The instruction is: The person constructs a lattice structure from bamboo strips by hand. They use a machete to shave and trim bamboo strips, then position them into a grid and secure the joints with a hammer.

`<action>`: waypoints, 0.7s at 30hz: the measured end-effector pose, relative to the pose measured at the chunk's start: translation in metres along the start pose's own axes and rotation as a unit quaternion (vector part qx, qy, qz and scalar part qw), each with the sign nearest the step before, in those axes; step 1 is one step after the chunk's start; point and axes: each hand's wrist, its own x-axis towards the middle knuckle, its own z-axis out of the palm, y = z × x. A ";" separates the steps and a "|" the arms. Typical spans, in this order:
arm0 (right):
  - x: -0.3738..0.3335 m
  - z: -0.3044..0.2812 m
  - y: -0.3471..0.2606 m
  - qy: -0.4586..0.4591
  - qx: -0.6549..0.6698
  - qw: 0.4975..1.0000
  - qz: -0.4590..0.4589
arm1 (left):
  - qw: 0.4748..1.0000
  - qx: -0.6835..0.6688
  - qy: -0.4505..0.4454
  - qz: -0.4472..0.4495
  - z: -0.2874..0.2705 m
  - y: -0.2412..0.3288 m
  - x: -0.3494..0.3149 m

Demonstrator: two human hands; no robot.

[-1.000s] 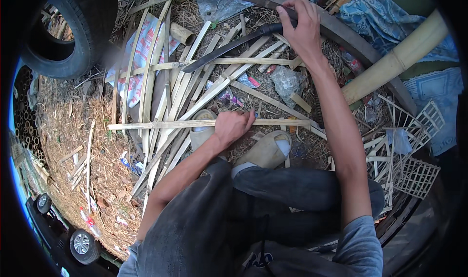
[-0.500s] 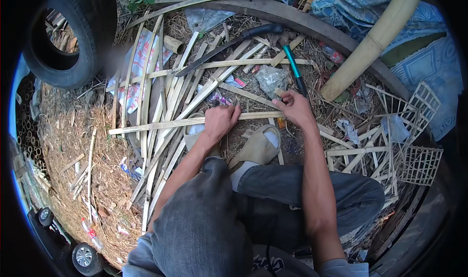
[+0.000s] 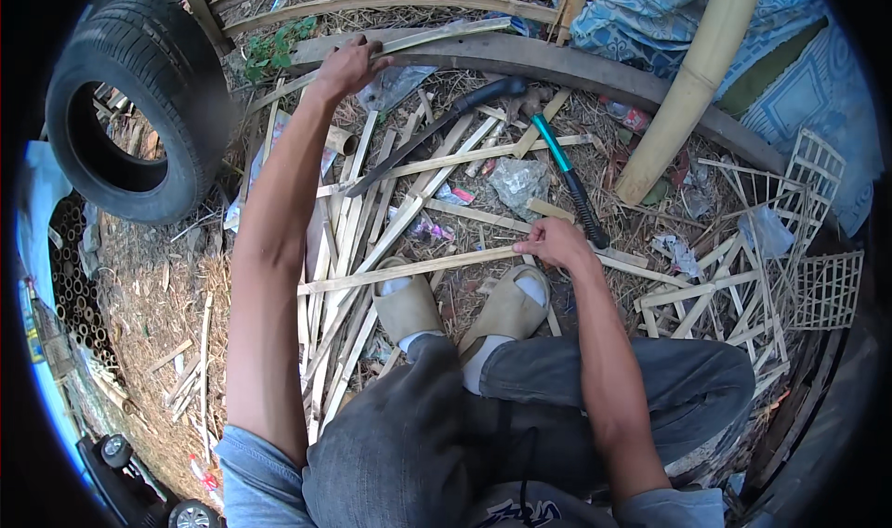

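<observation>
My left arm reaches out to the far side, where my left hand [image 3: 351,68] is closed around a long thin bamboo strip [image 3: 446,35] that lies over a dark curved beam [image 3: 613,77]. Between thumb and fingers, my right hand [image 3: 560,244] pinches the right end of another bamboo strip [image 3: 409,270], which runs leftward across the front of my sandals. Just beyond the right hand is a short bamboo offcut [image 3: 550,209]. A loose heap of split bamboo strips [image 3: 358,221] lies under and left of the held strip.
Past the heap lie a long-bladed knife [image 3: 409,144] and a hammer with a green and black handle [image 3: 562,156]. A thick bamboo pole [image 3: 692,86] slants at the far right, above woven bamboo lattices [image 3: 825,291]. A tyre [image 3: 139,110] stands at left.
My left hand has let go of the strip by my feet and moved far forward to the strip on the beam. My right hand still holds its strip, whose left end has shifted.
</observation>
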 end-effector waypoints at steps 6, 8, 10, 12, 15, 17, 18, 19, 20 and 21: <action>0.007 -0.011 0.023 0.008 0.028 1.000 0.008 | 0.992 -0.026 0.055 0.115 -0.024 -0.014 0.000; 0.007 -0.007 0.017 0.011 0.044 0.999 0.002 | 0.976 -0.058 0.120 0.174 -0.038 -0.009 -0.010; 0.009 -0.008 0.017 0.016 0.050 0.999 0.004 | 0.970 -0.048 0.137 0.197 -0.057 0.002 -0.017; 0.013 -0.017 0.013 0.013 0.083 0.996 0.004 | 0.958 -0.056 0.162 0.228 -0.088 0.013 -0.029; 0.029 -0.035 0.010 0.004 0.173 0.985 0.009 | 0.938 -0.015 0.239 0.250 -0.122 0.033 -0.033; 0.029 -0.049 0.014 -0.004 0.243 0.970 0.020 | 0.970 0.026 0.149 0.188 -0.154 0.045 -0.038; 0.027 -0.055 0.018 -0.010 0.284 0.958 0.027 | 0.964 0.016 0.179 0.196 -0.167 0.072 -0.051; 0.024 -0.061 0.023 -0.013 0.324 0.945 0.033 | 0.956 0.006 0.211 0.203 -0.177 0.094 -0.062; 0.027 -0.063 0.025 -0.021 0.362 0.932 0.032 | 0.953 -0.030 0.226 0.201 -0.182 0.105 -0.069; 0.029 -0.062 0.025 -0.023 0.390 0.920 0.031 | 0.954 -0.027 0.224 0.199 -0.183 0.104 -0.070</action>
